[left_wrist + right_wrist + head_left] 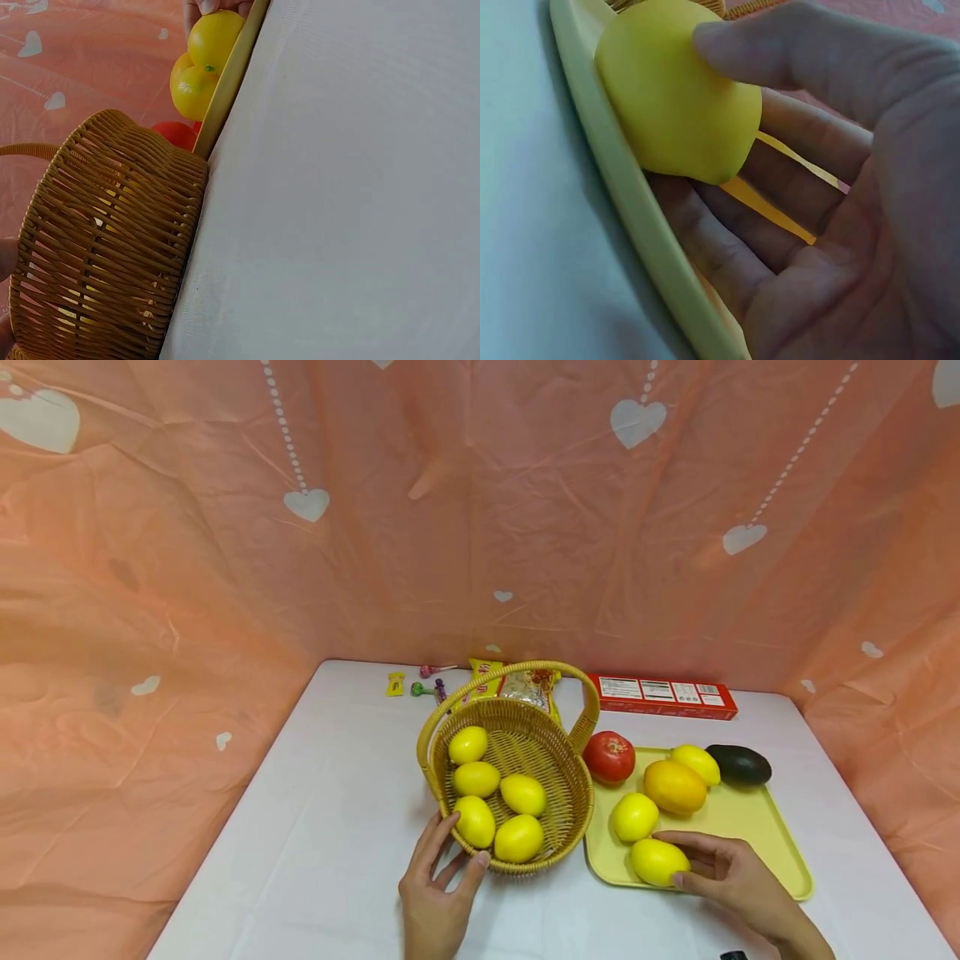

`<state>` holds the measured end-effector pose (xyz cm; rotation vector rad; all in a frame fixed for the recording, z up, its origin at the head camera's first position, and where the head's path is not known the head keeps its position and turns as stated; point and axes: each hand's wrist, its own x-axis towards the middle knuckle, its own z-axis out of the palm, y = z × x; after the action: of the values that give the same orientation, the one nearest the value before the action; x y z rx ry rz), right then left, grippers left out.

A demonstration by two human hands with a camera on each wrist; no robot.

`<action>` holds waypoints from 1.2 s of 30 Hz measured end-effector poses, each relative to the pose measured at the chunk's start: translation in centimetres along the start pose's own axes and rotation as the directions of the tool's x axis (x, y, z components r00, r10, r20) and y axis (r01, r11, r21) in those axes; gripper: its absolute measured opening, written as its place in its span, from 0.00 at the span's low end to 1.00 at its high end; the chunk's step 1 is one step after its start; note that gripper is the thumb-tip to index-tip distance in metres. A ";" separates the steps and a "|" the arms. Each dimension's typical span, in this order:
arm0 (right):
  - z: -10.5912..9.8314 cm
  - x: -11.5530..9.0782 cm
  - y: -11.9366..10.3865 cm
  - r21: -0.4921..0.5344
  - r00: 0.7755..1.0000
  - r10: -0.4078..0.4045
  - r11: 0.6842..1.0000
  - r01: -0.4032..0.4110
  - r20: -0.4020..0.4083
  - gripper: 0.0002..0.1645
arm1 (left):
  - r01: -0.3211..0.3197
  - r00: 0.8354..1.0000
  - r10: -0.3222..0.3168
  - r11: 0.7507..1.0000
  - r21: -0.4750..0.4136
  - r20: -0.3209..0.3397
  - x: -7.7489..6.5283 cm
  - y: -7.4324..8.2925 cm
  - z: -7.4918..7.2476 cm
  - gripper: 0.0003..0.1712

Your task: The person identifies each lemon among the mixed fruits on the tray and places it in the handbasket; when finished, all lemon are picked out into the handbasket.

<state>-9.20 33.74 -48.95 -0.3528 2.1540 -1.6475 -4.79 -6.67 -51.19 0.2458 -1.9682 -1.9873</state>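
Observation:
My right hand (731,877) pinches a yellow lemon (658,862) between thumb and fingers at the front of the pale yellow tray (765,852). In the right wrist view, the thumb lies on top of this lemon (675,97), close to the tray's rim (622,180). My left hand (438,893) holds the near left rim of a brown wicker basket (562,752), with thumb and fingertips at the rim. Several lemons (476,779) lie inside the basket. Only fingertips of the left hand show at the edge of the left wrist view, against the basket's woven side (105,247).
The tray also bears two lemons, one nearer (635,817), an orange-yellow fruit (675,787), a dark green avocado-like fruit (738,765) and a red tomato-like fruit (610,757) by the basket. Behind are a red box (663,696), a yellow snack bag (486,670) and small candies (395,684).

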 end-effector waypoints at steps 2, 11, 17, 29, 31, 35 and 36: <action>0.0 -0.2 -0.3 -0.030 0.999 -0.028 0.999 0.027 -0.040 0.30 | -0.004 1.000 0.004 1.000 0.001 0.001 0.0 0.0 0.0 0.33; 0.5 0.9 -3.3 -0.114 0.976 -0.189 0.978 0.177 -0.110 0.26 | -0.005 1.000 0.005 1.000 -0.014 0.003 0.1 -0.1 0.0 0.33; 1.3 3.4 -5.3 -0.105 0.952 -0.304 0.949 0.299 -0.043 0.27 | 0.005 1.000 -0.005 1.000 -0.006 0.008 0.1 0.0 0.1 0.33; 4.5 7.6 -8.1 -0.266 0.925 -0.369 0.886 0.379 0.089 0.25 | 0.014 1.000 -0.014 1.000 0.003 -0.001 0.0 0.0 0.0 0.33; 4.9 8.0 -8.6 -0.310 0.925 -0.367 0.872 0.380 0.100 0.24 | 0.014 1.000 -0.014 1.000 0.000 0.000 0.0 -0.1 0.0 0.33; 5.8 8.6 -9.4 -0.396 0.932 -0.340 0.844 0.361 0.124 0.23 | 0.007 1.000 -0.007 1.000 0.000 -0.001 0.0 -0.2 0.0 0.33; 6.0 8.8 -9.7 -0.417 0.934 -0.333 0.836 0.357 0.132 0.23 | 0.006 1.000 -0.006 1.000 0.000 -0.001 0.1 -0.2 0.0 0.33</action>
<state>-14.61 22.11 -42.41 -0.9593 2.5188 -1.2746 -4.84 -6.72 -51.40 0.2527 -1.9689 -1.9903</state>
